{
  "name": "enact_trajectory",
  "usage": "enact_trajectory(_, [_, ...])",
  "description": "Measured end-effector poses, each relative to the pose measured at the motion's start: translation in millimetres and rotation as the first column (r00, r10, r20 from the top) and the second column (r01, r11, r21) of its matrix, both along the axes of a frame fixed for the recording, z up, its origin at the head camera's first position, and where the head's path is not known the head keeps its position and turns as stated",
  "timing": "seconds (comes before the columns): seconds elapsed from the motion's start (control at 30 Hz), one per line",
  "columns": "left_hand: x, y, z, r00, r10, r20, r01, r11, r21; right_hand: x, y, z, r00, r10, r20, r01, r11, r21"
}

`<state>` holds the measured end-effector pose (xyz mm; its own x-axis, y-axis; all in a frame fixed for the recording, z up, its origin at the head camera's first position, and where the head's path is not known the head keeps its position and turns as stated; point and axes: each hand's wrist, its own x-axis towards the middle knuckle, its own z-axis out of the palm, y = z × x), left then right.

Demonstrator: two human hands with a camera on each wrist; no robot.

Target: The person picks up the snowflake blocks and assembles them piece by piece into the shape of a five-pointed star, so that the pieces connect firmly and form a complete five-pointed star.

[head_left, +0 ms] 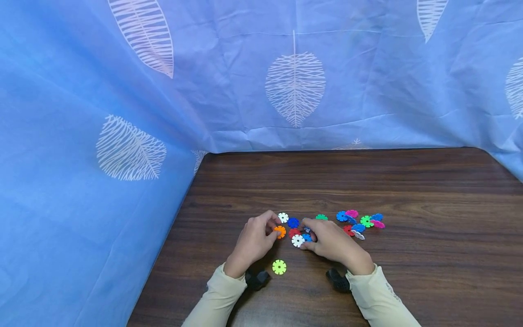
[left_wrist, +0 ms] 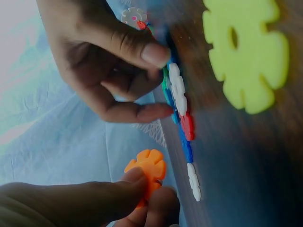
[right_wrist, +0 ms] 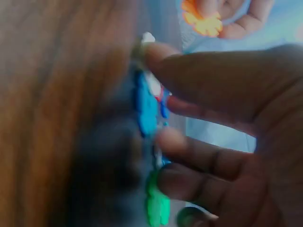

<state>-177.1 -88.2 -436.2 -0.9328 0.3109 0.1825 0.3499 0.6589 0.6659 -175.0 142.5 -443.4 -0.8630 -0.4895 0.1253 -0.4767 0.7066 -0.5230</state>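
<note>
Dark worktop, left hand, right hand, orange disc.
On my feed the right hand curves beside the white disc, its grip unclear; the left pinches the orange disc above the worktop. I'd pinch only its rim, slots clear.

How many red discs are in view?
2: the left red disc, just beyond the nearest white disc, and the right red disc, left of a blue disc. More may be hidden under the right grip.
</note>
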Motion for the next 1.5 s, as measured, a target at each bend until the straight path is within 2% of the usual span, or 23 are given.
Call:
enact_trajectory(0.2, [0.2, 0.2, -0.4, 1.000, 0.000, 0.006, 0.000, 1.000, 0.018, 0.7, -10, -2.9, 0.998, -0.017, -0.064, 0.019, 0.999, 0.029])
enact_trajectory(0.33, [0.4, 1.1, -1.0, 1.000, -0.014, 0.011, 0.014, 0.999, 0.041, 2.1, -13, -2.4, 0.998, -0.025, -0.052, 0.027, 0.999, 0.039])
enact_trajectory(0.47, [-0.3, 2.3, -1.2, 0.998, -0.056, 0.018, 0.053, 0.992, 0.110, 2.4, -13, -2.3, 0.999, -0.025, -0.038, 0.026, 0.999, 0.019])
enact_trajectory(0.63, [-2.0, 3.4, -2.0, 0.988, -0.132, 0.080, 0.106, 0.957, 0.269, 1.7, -11, -2.4, 1.000, -0.002, -0.017, 0.001, 0.998, -0.067])
enact_trajectory(0.77, [-3.3, 3.5, -3.3, 0.978, -0.166, 0.128, 0.110, 0.926, 0.361, 1.2, -8, -2.1, 1.000, 0.012, -0.014, -0.014, 0.992, -0.128])
enact_trajectory(0.83, [-3.9, 3.3, -4.0, 0.971, -0.182, 0.158, 0.106, 0.911, 0.398, 1.7, -6, -1.1, 1.000, 0.008, -0.029, -0.013, 0.985, -0.172])
enact_trajectory(0.93, [-4.3, 2.1, -5.4, 0.953, -0.218, 0.210, 0.105, 0.888, 0.447, 2.9, -4, 0.9, 0.994, -0.010, -0.108, -0.017, 0.970, -0.243])
enact_trajectory(1.07, [-5.0, 0.4, -6.5, 0.921, -0.284, 0.268, 0.113, 0.850, 0.514, 4.3, -3, 2.6, 0.969, -0.046, -0.242, -0.024, 0.961, -0.277])
enact_trajectory(1.2, [-5.5, -0.5, -6.0, 0.894, -0.315, 0.317, 0.082, 0.813, 0.576, 5.9, -3, 4.0, 0.961, -0.059, -0.269, -0.019, 0.960, -0.281])
enact_trajectory(1.3, [-5.7, -0.3, -5.2, 0.884, -0.318, 0.344, 0.060, 0.805, 0.590, 6.6, -3, 4.1, 0.967, -0.052, -0.250, -0.024, 0.956, -0.293])
enact_trajectory(1.5, [-5.7, 0.1, -2.3, 0.872, -0.321, 0.370, 0.042, 0.802, 0.596, 7.0, -3, 3.7, 0.971, -0.024, -0.239, -0.058, 0.942, -0.330])
